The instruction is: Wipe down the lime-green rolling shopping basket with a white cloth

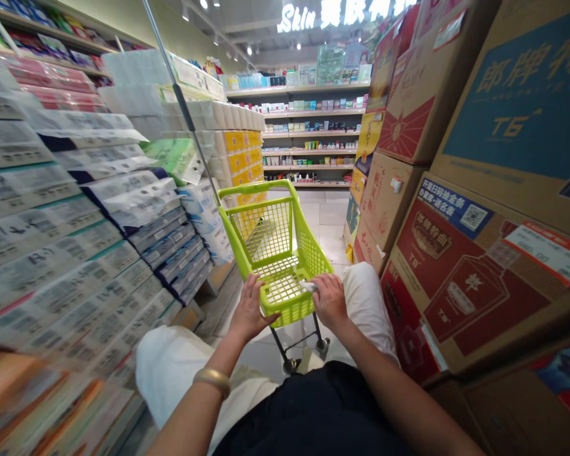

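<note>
1. In a shop aisle [330, 215], a lime-green shopping cart [316, 253] stands between your knees [368, 294].
2. Your left hand [251, 309] clasps its near-left corner; your right [330, 301] pinches a white wad [308, 287] opposite.
3. Apparently you're wiping; continuing calls for steady left-hand support.
4. Baijiu cartons [484, 278] tower rightward.

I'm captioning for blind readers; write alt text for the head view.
A person's left hand and right hand rest on the near end of a lime-green shopping cart, the right touching a white item. Stacked white packs line the left; cardboard boxes the right; product shelves stand ahead.
</note>
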{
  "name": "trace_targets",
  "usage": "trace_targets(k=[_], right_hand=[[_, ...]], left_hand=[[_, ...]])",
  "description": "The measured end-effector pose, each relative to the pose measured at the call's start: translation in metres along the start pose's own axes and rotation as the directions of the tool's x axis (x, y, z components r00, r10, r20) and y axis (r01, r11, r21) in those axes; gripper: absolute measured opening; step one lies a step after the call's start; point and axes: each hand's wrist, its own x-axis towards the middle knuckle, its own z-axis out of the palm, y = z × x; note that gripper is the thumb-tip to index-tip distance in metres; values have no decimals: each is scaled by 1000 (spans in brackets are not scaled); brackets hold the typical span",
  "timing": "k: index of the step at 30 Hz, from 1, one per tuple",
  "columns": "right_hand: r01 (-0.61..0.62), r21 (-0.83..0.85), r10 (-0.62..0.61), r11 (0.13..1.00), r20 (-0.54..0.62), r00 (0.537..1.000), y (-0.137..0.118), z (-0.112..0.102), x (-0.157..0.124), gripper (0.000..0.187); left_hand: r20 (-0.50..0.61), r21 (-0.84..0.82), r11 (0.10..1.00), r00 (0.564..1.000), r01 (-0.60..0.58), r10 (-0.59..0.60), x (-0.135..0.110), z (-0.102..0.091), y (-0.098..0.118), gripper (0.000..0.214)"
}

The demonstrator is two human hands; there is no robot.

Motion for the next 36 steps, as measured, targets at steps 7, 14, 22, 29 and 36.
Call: trace_targets(k=[7,14,22,29,36], right_hand=[[189,111,-205,976,153,967,-48,20,-9,31],[223,67,-233,972,248,940,-29,9,2,26],[62,16,-64,998,110,992,-21,7,-2,24],[292,110,-309,950,212,927,-53,24,-4,27],[139,-21,-134,990,151,979,19,-9,16,19]], left_hand=[[-9,-7,1000,1000,-6,6,1,0,3,77],[-7,-4,1000,1000,-20,20,-1,-3,-1,77],[-6,0,1000,1000,-5,5,2,1,7,77],[13,6,1000,1000,-7,7,0,-3,4,74],[17,-7,1000,1000,22,-22,2,-4,6,73]])
